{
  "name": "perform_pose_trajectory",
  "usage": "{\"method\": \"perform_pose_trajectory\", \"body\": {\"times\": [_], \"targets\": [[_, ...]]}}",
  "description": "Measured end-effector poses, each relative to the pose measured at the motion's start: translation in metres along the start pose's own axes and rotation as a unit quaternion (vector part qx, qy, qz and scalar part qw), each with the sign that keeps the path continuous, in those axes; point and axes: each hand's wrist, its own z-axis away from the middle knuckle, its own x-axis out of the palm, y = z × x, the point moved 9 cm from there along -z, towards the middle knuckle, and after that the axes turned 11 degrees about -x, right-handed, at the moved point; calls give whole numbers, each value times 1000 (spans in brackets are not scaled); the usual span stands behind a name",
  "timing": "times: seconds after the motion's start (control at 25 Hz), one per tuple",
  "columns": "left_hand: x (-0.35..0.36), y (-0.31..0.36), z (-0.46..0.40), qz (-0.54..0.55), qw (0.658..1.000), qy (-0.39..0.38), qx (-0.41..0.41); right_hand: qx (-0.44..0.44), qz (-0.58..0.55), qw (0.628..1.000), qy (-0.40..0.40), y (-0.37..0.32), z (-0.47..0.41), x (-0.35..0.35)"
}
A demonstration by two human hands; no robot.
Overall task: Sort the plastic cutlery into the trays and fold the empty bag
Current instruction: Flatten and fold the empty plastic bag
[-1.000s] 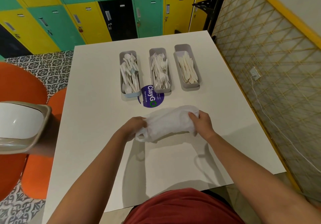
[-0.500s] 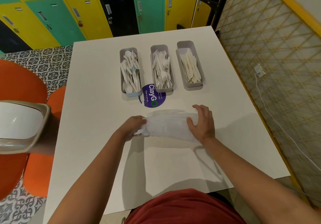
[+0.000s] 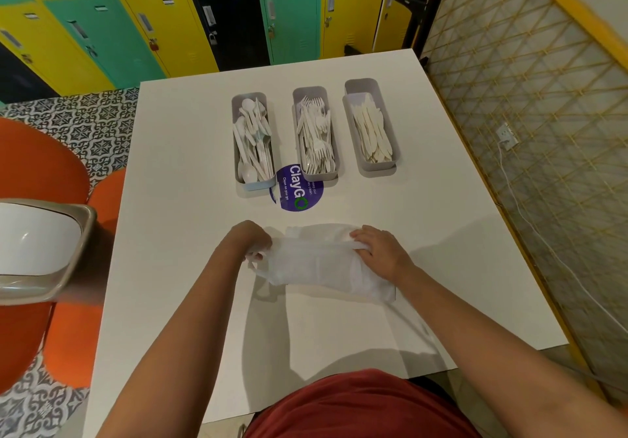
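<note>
Lying crosswise on the white table (image 3: 190, 200) in front of the person, the empty plastic bag (image 3: 319, 264) runs with its long axis left to right, stretched between both hands, so the next fold probably turns on that axis: either end over end, or the near edge rolled away. The left hand (image 3: 251, 240) sits at the bag's left end with fingers curled, pinching what looks like the handle loops; the right hand (image 3: 380, 250) lies on top of the right end, fingers mostly straight and pressing the plastic flat against the table rather than gripping it. Both hands touch the bag, so neither is nearer. Beyond the bag, well apart from it, stand three grey trays side by side, long axes pointing away from the person: the left tray (image 3: 253, 184) holds spoons, the middle tray (image 3: 319, 176) forks, the right tray (image 3: 373, 166) knives. No loose cutlery shows on the table, so the sorting appears done and only folding remains. One round purple sticker (image 3: 299, 196) lies between the trays and the bag, partly under the middle tray.
</note>
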Motion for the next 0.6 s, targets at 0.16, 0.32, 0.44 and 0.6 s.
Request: {"method": "perform_pose_trajectory", "body": {"times": [0.16,0.32,0.44,0.6], "targets": [[-43,18,25,39,959,258,108,13,-17,1000,-16,8,2,6],[1,68,65,14,889,208,407,12,-28,999,-21,6,3,8],[45,64,35,-92,917,139,363,9,-60,998,0,5,5,5],[42,56,21,-56,925,194,323,45,-157,985,59,9,13,-12]]}}
